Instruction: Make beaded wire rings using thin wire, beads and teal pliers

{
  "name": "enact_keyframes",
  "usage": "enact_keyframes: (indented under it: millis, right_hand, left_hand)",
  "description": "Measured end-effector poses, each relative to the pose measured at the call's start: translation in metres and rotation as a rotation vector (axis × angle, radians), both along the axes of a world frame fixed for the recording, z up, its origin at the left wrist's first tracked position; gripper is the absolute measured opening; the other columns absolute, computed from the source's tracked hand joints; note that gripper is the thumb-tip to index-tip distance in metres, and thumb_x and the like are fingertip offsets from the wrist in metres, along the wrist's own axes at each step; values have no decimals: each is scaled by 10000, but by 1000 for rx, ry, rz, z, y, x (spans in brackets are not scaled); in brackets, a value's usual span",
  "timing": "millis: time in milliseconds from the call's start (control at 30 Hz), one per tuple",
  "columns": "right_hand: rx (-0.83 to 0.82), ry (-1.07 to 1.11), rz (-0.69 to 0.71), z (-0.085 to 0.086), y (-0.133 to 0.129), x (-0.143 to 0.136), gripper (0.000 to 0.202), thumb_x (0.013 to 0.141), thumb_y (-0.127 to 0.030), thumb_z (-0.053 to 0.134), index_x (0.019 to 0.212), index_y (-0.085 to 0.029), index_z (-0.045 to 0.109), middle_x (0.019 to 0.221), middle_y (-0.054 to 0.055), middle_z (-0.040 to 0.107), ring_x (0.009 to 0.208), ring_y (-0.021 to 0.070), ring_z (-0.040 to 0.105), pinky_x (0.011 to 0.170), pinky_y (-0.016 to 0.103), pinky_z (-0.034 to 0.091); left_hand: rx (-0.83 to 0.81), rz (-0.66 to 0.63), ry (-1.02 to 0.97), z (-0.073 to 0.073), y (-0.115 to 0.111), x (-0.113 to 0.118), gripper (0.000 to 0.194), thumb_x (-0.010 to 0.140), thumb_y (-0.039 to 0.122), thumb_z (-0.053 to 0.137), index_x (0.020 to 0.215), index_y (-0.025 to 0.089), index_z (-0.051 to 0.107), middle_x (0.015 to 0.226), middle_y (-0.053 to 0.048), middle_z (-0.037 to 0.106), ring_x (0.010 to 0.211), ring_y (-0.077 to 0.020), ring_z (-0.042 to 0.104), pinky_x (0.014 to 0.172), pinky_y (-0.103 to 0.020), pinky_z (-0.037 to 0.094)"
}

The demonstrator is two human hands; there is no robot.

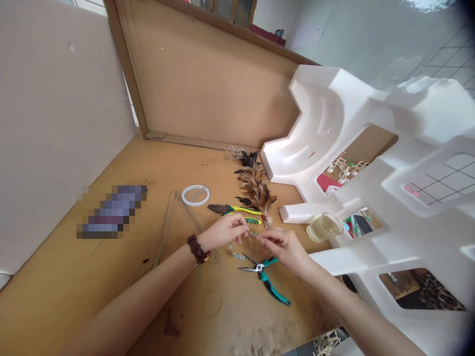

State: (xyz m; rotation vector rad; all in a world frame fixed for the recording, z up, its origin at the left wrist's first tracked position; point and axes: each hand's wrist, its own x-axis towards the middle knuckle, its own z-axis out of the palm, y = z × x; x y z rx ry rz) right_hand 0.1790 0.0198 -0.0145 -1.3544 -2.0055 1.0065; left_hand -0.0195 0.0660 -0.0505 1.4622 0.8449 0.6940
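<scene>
I see the beaded strand (236, 255) between the hands, its upper stretch running left to right, more beads curving nearward below the left hand (230, 230). Both that hand and the right hand (284, 245) pinch it, fingers together, about equally near. Needle-nose pliers (261, 268) lie nearward on the counter (213, 332); combination pliers (225, 209) lie farther.

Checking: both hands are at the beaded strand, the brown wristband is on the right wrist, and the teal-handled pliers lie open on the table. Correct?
Not quite: the head view shows the brown wristband at the wrist of the left hand, not the right hand. Both hands are at the beaded strand, and the teal-handled pliers lie open on the table.
</scene>
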Motion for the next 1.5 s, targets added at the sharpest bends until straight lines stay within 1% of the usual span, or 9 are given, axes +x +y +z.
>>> enact_keyframes:
  millis: [100, 167, 367, 533, 700, 867, 1133, 1333, 1500]
  right_hand:
    - [-336, 251, -111, 0, 5, 2, 277, 735, -417, 617, 855, -171, 663, 704, 15, 614, 544, 106, 549, 493, 231, 461]
    - [-425, 326, -119, 3, 7, 2, 306, 683, -435, 662, 824, -164, 666, 664, 2, 610, 536, 98, 544, 476, 216, 453]
    - [-425, 307, -75, 11, 7, -2, 281, 698, -411, 662, 837, -167, 679, 559, -27, 577, 498, 76, 513, 461, 189, 427]
    - [-389, 300, -33, 16, 7, -7, 267, 732, -402, 634, 858, -170, 675, 552, -37, 551, 490, 69, 495, 457, 186, 420]
    - [-374, 343, 0, 30, 7, -9, 229, 730, -381, 642, 826, -174, 663, 639, -24, 567, 523, 72, 510, 460, 188, 425]
    - [-394, 336, -2, 39, 7, -7, 225, 732, -374, 641, 822, -170, 665, 591, -27, 548, 515, 75, 491, 459, 193, 417]
    - [-334, 362, -90, 44, 7, -13, 232, 719, -385, 649, 803, -168, 656, 559, -31, 554, 482, 77, 492, 449, 201, 395]
    - [-309, 578, -333, 28, -7, -19, 332, 735, -439, 612, 967, -202, 624, 872, 17, 652, 391, 38, 438, 389, 212, 339]
    - [-492, 595, -272, 3, -27, -28, 325, 677, -401, 689, 889, -156, 665, 550, -40, 567, 373, 37, 367, 391, 193, 274]
  left_hand:
    - [61, -95, -54, 7, -1, -3, 86, 765, 194, 510, 799, 132, 559, 814, -41, 628, 756, -134, 606, 738, -275, 464]
    - [88, -139, -32, 14, -4, -5, 118, 752, 162, 510, 836, 130, 587, 866, -60, 638, 848, -157, 596, 802, -296, 448]
    - [35, -184, -10, 30, -16, -5, 203, 759, 140, 478, 950, 146, 548, 827, -41, 644, 806, -159, 611, 773, -305, 458]
    - [17, -116, -69, 31, -20, -2, 115, 783, 236, 531, 852, 145, 540, 697, 4, 602, 640, -116, 590, 639, -249, 458]
    - [-125, -219, -184, 33, -13, -8, 181, 790, 302, 573, 825, 127, 539, 625, 5, 598, 594, -116, 600, 622, -262, 473]
    - [-134, -244, -250, 32, -11, -10, 209, 790, 322, 580, 828, 117, 570, 694, -13, 616, 545, -87, 578, 563, -225, 454]
    - [-66, -113, -215, 29, -13, -7, 212, 787, 336, 577, 761, 126, 563, 457, 60, 485, 402, -46, 410, 440, -170, 334]
    - [-47, 89, -217, 40, -14, -11, 216, 811, 354, 542, 770, 143, 561, 440, 75, 424, 388, -38, 334, 393, -152, 276]
    - [-19, 184, -240, 41, -16, -9, 211, 820, 349, 532, 770, 145, 555, 434, 76, 410, 388, -34, 317, 387, -144, 260]
